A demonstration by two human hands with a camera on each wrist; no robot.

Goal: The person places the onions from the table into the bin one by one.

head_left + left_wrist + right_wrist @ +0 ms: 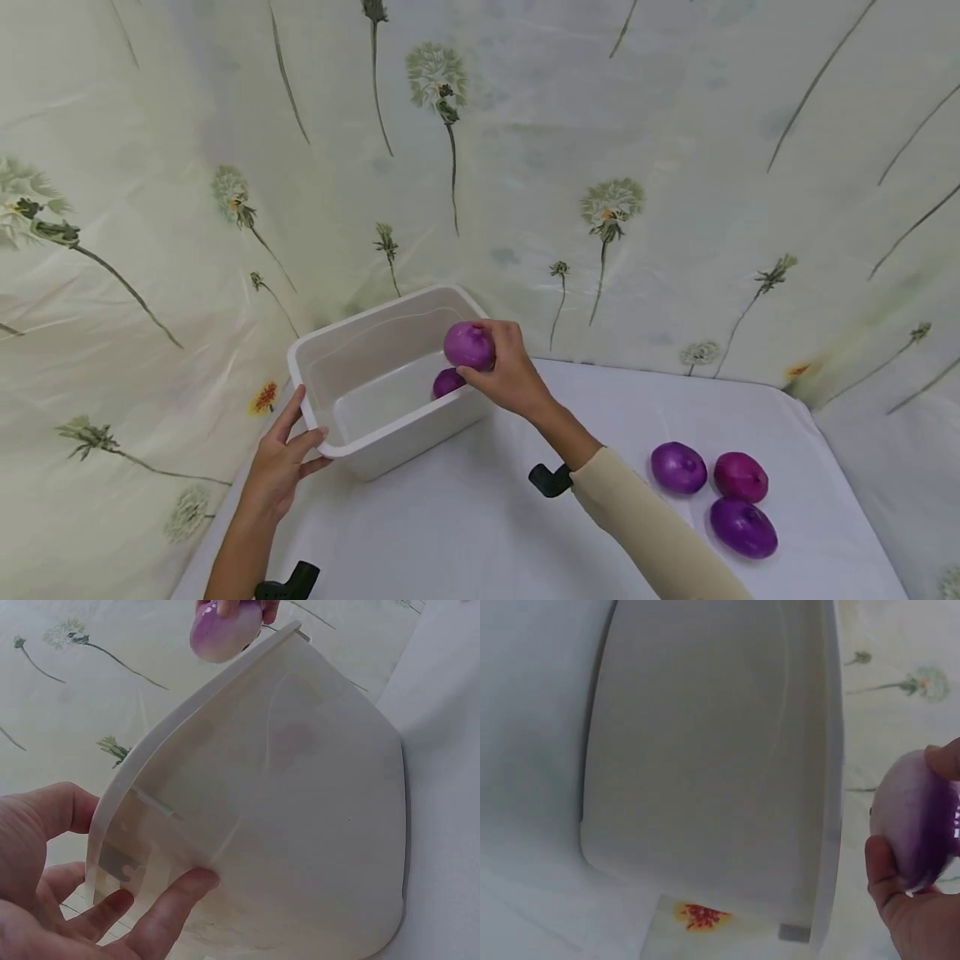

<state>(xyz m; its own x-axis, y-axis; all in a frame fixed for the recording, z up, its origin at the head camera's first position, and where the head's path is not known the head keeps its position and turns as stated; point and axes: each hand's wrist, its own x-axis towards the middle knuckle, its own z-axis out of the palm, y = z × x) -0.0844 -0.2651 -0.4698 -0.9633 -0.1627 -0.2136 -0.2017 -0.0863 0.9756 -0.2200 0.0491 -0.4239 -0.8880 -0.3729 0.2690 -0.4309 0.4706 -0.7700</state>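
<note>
Head view: right hand clasped an onion, left hand the bin. One onion was in; three remained toward the table's right edge.

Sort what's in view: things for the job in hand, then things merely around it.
For the job:
right hand, holding a purple onion
left hand, on the rim of the white bin
onion inside the bin
three loose onions, probably

Merely around:
white tabletop
floral backdrop
black devices by the wrists
</note>
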